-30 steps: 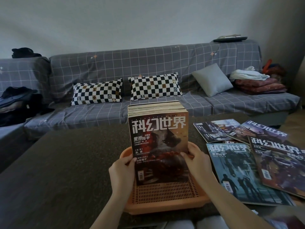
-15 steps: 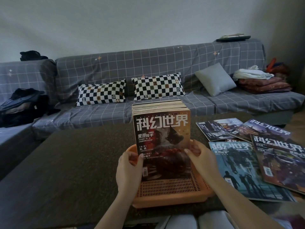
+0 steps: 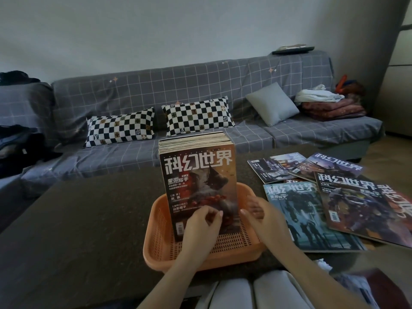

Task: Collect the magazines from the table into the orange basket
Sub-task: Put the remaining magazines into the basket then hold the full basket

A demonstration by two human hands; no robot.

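Both hands (image 3: pixel 201 226) steady magazine stack (image 3: pixel 198 186), basket (image 3: pixel 156 248) front free.

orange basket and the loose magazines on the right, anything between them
In the head view, only the person's right hand, by the orange plastic mesh basket; otherwise bare dark tabletop before the fanned loose magazines.

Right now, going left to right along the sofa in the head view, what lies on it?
Dark heap of clothes → two black-and-white checkered pillows → plain grey cushion → folded reddish blankets with white cloth on top.
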